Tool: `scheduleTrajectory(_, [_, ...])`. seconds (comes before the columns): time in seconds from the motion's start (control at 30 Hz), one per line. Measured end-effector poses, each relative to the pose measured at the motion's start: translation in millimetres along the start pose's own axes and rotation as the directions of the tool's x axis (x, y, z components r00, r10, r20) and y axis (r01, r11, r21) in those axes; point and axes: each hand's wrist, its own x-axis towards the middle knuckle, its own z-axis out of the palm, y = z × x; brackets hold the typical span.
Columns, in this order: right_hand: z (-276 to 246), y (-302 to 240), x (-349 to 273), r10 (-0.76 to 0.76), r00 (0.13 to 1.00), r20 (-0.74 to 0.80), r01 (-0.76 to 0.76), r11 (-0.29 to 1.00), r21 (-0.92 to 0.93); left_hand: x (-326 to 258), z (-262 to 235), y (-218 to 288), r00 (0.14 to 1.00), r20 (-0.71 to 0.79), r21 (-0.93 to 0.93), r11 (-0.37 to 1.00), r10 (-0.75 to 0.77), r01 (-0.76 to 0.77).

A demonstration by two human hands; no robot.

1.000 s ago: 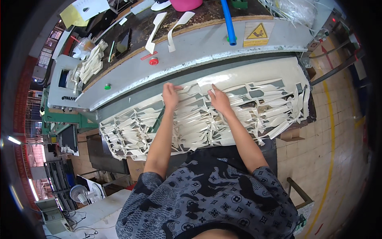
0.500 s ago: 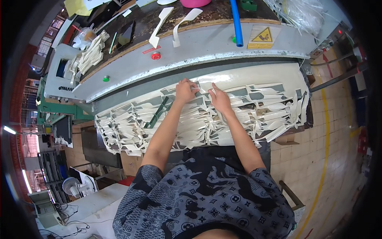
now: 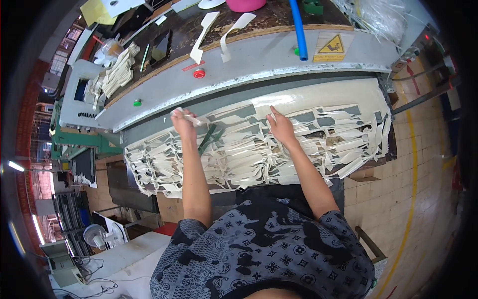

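Observation:
A cream, glossy sheet point(image 3: 328, 94) lies across the dark grey bed of a machine, its near part cut into a web of thin strips and holes. Raised over the sheet's far left side, my left hand point(image 3: 185, 127) is closed round a narrow cream cut-out piece point(image 3: 195, 120). My right hand point(image 3: 283, 131) rests at the edge of the sheet's uncut part, index finger stretched out and nothing visible in it. Between the hands, a dark green narrow bar-like tool point(image 3: 207, 139) lies on the cut webbing, nearer my left hand.
Beyond the bed runs a grey machine beam point(image 3: 164, 94) with a red button point(image 3: 199, 74), green buttons and a yellow warning sign point(image 3: 332, 44). On top lie two cream cut-outs point(image 3: 203, 37), a stack of cream pieces point(image 3: 118, 72) and a blue tube point(image 3: 298, 30).
My left hand has moved left, away from my right hand, with a cream cut-out piece in it. My right hand stays at nearly the same spot on the sheet.

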Motion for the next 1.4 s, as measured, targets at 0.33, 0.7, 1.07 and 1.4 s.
scheduleTrajectory(0.33, [-11, -40, -37, -0.04, 0.992, 0.12, -0.054, 0.724, 0.687, -137, 25, 66, 0.914, 0.402, -0.073, 0.993, -0.058, 0.095])
scheduleTrajectory(0.7, [9, -96, -83, -0.317, 0.947, 0.041, 0.106, 0.433, 0.895, -196, 55, 91, 0.81, 0.47, 0.585, 0.564, 0.351, -0.583])
scheduleTrajectory(1.07, [64, -179, -119, -0.648, 0.744, 0.163, 0.329, 0.567, 0.755, -220, -14, 148, 0.819, 0.558, 0.361, 0.851, 0.13, -0.381])
scheduleTrajectory(1.4, [158, -247, -161, -0.584, 0.783, 0.214, 0.254, 0.615, 0.747, -220, -118, 196, 0.842, 0.52, 0.23, 0.926, 0.144, -0.301])
